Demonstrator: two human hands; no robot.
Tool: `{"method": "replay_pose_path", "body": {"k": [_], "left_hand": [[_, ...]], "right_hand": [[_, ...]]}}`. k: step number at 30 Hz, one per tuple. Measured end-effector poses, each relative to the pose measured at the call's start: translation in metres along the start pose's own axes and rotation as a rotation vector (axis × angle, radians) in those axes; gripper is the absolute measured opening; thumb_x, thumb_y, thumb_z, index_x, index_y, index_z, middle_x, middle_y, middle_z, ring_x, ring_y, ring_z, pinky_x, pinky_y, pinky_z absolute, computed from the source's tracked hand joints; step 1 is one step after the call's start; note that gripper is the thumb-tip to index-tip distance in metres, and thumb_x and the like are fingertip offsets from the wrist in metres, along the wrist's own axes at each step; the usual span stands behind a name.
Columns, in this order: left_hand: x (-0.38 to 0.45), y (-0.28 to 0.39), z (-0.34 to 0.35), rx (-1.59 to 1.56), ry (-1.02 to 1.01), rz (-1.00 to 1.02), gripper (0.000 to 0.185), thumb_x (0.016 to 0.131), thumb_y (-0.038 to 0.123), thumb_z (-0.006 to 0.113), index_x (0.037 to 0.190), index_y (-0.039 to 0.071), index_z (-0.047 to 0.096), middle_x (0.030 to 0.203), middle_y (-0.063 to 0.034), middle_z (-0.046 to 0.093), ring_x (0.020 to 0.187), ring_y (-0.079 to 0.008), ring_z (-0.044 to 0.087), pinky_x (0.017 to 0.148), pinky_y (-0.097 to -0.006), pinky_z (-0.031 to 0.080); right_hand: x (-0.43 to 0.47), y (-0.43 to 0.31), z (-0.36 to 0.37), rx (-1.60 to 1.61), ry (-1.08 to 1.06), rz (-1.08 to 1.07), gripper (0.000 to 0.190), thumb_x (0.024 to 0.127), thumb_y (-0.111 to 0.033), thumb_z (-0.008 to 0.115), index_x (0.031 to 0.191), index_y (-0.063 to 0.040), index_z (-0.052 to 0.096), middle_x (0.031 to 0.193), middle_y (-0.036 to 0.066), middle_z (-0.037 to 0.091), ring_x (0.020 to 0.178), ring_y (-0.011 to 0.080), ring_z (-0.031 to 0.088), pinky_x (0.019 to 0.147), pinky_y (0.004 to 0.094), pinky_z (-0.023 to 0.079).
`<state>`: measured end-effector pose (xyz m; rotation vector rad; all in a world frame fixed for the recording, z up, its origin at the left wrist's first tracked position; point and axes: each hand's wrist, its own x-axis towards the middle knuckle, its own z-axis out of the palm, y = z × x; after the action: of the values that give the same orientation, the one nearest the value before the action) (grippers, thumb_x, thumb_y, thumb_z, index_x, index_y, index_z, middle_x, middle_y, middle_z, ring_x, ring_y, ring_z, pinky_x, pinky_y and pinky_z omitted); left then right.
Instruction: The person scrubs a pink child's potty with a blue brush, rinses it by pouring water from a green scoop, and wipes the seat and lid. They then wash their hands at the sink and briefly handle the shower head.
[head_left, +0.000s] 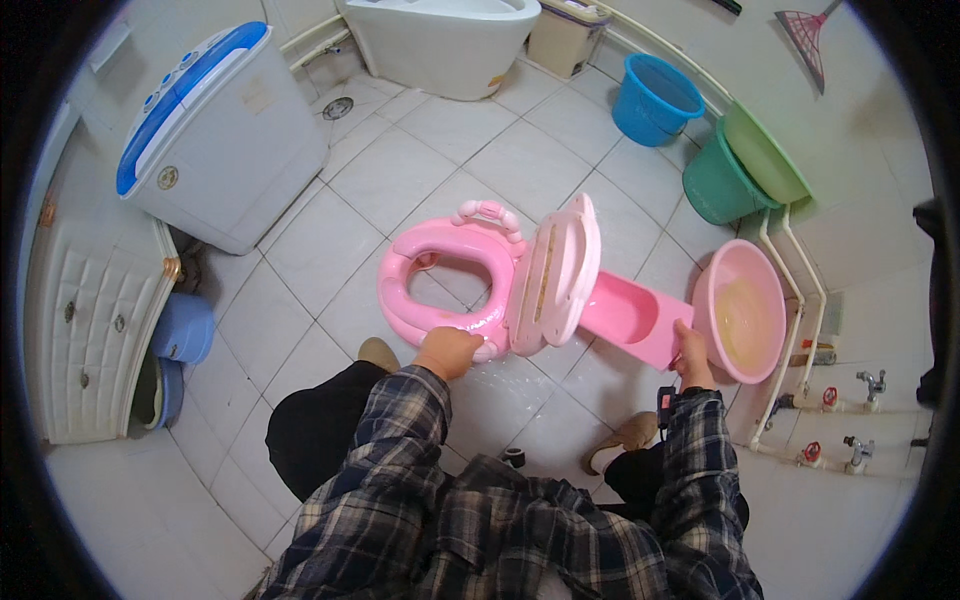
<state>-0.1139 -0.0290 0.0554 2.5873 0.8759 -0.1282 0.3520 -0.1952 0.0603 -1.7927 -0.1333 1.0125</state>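
A pink child's potty seat (397, 251) stands on the wet tiled floor before me, with floor tiles showing through its oval opening. Its lid (559, 277) is raised, and a white-and-pink handle (487, 211) arches over the far side. My left hand (450, 351) grips the near rim of the seat, at the side handle. In my right hand (691, 356) is the outer end of a pink potty drawer (626, 319) with a recessed bowl. The drawer reaches out to the right from behind the lid, which hides its inner end.
A pink basin (772, 315) holding yellowish liquid stands close right of the drawer. Buckets (656, 101) and a green basin (765, 154) line the right wall, above pipes and taps (870, 384). A washing machine (225, 142) stands left, a toilet (442, 52) at the back.
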Motion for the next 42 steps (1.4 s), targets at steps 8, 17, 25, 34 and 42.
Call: {"method": "replay_pose_path", "body": {"k": [8,17,25,34,42], "left_hand": [[0.003,-0.002,0.002,0.013,-0.01,0.018,0.01,0.075,0.016,0.058,0.084,0.011,0.062,0.075,-0.012,0.066,0.075,-0.032,0.065,0.066,-0.0446,0.049],[0.004,-0.004,0.003,0.0,-0.009,0.021,0.008,0.073,0.017,0.059,0.08,0.013,0.062,0.074,-0.0092,0.065,0.072,-0.0307,0.064,0.064,-0.0438,0.049],[0.006,-0.001,-0.003,-0.011,-0.066,-0.002,0.01,0.073,0.015,0.059,0.083,0.012,0.062,0.076,-0.0104,0.065,0.075,-0.0315,0.064,0.066,-0.0439,0.049],[0.007,0.003,-0.006,-0.013,-0.077,-0.013,0.011,0.075,0.016,0.057,0.084,0.012,0.063,0.078,-0.0111,0.066,0.075,-0.0324,0.064,0.066,-0.0448,0.049],[0.004,0.001,-0.004,0.003,-0.057,0.001,0.012,0.077,0.016,0.056,0.086,0.011,0.062,0.08,-0.0121,0.066,0.08,-0.0309,0.065,0.069,-0.0445,0.049]], "right_hand": [[-0.007,0.044,0.042,0.028,-0.25,0.202,0.044,0.093,-0.035,0.055,0.119,0.0,0.05,0.108,0.012,0.061,0.092,0.029,0.061,0.071,0.0582,0.049],[0.056,0.088,0.084,-0.56,0.106,-0.037,0.048,0.094,-0.032,0.048,0.117,0.01,0.049,0.111,0.022,0.061,0.101,0.0333,0.061,0.083,0.0428,0.049],[0.053,0.077,0.145,-0.361,-0.218,0.211,0.035,0.09,-0.024,0.046,0.104,0.004,0.06,0.098,0.016,0.063,0.086,0.0227,0.061,0.069,0.0389,0.051],[-0.005,0.087,0.223,-0.13,-0.618,0.041,0.035,0.089,-0.031,0.055,0.113,-0.006,0.063,0.097,0.002,0.064,0.086,0.0154,0.057,0.071,0.0289,0.046],[-0.047,0.005,0.119,-0.694,-0.42,0.082,0.033,0.09,-0.028,0.058,0.115,-0.008,0.062,0.096,0.005,0.064,0.085,0.0181,0.058,0.076,0.0323,0.048]]}}
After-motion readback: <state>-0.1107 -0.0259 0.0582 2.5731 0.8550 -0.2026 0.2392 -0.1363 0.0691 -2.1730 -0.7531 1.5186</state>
